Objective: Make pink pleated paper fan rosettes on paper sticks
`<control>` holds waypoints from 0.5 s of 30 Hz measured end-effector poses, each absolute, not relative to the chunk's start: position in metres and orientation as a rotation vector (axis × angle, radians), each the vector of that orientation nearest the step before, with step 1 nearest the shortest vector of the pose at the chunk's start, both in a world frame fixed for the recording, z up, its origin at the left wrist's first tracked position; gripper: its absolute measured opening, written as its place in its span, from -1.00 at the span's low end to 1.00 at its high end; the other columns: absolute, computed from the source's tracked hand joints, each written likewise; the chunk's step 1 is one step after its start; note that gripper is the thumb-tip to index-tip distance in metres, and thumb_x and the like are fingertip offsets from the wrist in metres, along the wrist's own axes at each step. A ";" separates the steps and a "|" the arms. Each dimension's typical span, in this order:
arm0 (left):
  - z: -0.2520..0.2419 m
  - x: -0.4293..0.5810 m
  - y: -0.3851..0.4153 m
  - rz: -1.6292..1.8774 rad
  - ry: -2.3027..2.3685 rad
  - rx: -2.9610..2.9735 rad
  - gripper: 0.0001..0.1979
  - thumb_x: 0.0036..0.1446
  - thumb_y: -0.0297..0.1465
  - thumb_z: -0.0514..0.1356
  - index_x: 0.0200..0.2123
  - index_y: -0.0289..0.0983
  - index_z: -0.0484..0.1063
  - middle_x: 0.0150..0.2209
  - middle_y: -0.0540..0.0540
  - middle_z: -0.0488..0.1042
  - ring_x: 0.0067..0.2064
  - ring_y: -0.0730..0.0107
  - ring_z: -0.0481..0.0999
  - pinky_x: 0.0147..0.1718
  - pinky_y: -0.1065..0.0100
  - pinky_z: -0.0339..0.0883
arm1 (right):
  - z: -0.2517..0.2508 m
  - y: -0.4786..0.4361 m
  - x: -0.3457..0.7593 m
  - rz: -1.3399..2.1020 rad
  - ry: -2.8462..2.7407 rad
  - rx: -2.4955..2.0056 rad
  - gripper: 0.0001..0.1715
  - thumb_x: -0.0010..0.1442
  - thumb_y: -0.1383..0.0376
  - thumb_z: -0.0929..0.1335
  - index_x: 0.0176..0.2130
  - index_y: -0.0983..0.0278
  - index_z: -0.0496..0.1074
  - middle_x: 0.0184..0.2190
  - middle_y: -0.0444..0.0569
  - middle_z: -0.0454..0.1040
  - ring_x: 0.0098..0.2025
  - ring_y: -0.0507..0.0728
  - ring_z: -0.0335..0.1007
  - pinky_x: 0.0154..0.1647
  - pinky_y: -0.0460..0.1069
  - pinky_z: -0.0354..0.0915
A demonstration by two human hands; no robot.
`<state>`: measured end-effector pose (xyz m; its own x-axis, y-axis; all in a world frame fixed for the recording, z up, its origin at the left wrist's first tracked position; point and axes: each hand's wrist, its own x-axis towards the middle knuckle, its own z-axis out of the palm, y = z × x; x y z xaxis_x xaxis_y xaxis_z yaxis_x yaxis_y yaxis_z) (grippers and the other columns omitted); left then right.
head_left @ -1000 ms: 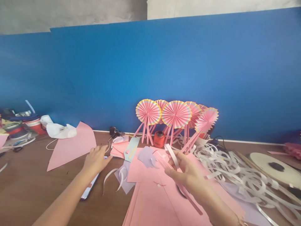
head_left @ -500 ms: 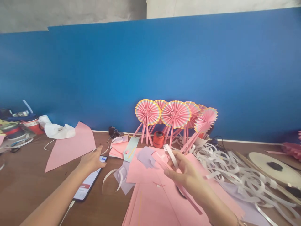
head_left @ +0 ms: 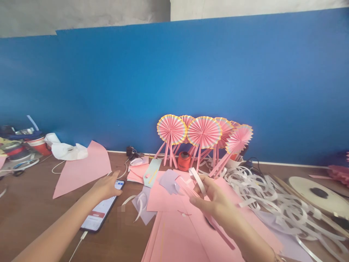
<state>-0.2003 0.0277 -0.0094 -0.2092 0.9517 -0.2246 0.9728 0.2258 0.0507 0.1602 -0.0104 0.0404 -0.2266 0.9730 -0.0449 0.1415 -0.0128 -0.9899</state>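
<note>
My left hand (head_left: 107, 186) rests over the upper part of a phone (head_left: 95, 216) with a lit screen, its fingers stretched forward and its thumb at the phone's edge. A white cable is plugged into the phone's near end. In my right hand (head_left: 211, 194), closed fingers hold a narrow pink paper strip (head_left: 226, 234) that slants down under the palm. A white ribbon loop (head_left: 200, 182) curls up by the same fingers. Beneath this hand lie large pink paper sheets (head_left: 177, 233), with a lilac paper piece (head_left: 169, 181) on top.
Several pink pleated paper fans (head_left: 204, 133) on sticks stand against the blue partition (head_left: 136, 83). An orange-red container (head_left: 184, 161) sits before them. Tangled white ribbon (head_left: 275, 200) and a pale round disc (head_left: 313, 191) lie right; a pink sheet (head_left: 84, 171) and crumpled white paper (head_left: 69, 151) lie left.
The phone's near end has swung slightly left, and my left forearm has shifted a little left with it. My right hand is almost still, keeping its hold on the strip.
</note>
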 end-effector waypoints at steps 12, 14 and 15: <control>-0.013 -0.200 0.028 -0.114 2.255 1.817 -0.07 -0.20 -0.37 0.15 0.30 -0.39 -0.02 0.26 -0.33 0.18 0.21 -0.07 0.26 -0.08 0.17 0.32 | 0.039 -0.009 0.162 1.344 -1.485 -1.203 -0.48 -0.04 0.23 0.42 -0.06 0.23 0.30 -0.45 -0.19 0.28 -0.42 0.05 0.22 -0.39 -0.03 0.16; -0.012 -0.199 0.028 -0.115 2.245 1.821 -0.06 -0.22 -0.40 0.15 0.31 -0.35 -0.04 0.27 -0.30 0.17 0.20 -0.06 0.28 -0.12 0.19 0.34 | 0.039 -0.009 0.162 1.349 -1.492 -1.195 -0.45 -0.04 0.22 0.42 -0.04 0.23 0.29 -0.45 -0.19 0.28 -0.41 0.05 0.21 -0.38 -0.03 0.16; -0.011 -0.199 0.028 -0.114 2.245 1.819 -0.06 -0.21 -0.40 0.15 0.32 -0.34 -0.06 0.26 -0.30 0.19 0.18 -0.05 0.30 -0.14 0.20 0.35 | 0.039 -0.009 0.162 1.351 -1.491 -1.193 -0.44 -0.04 0.21 0.42 -0.03 0.23 0.29 -0.45 -0.19 0.28 -0.41 0.06 0.21 -0.38 -0.03 0.16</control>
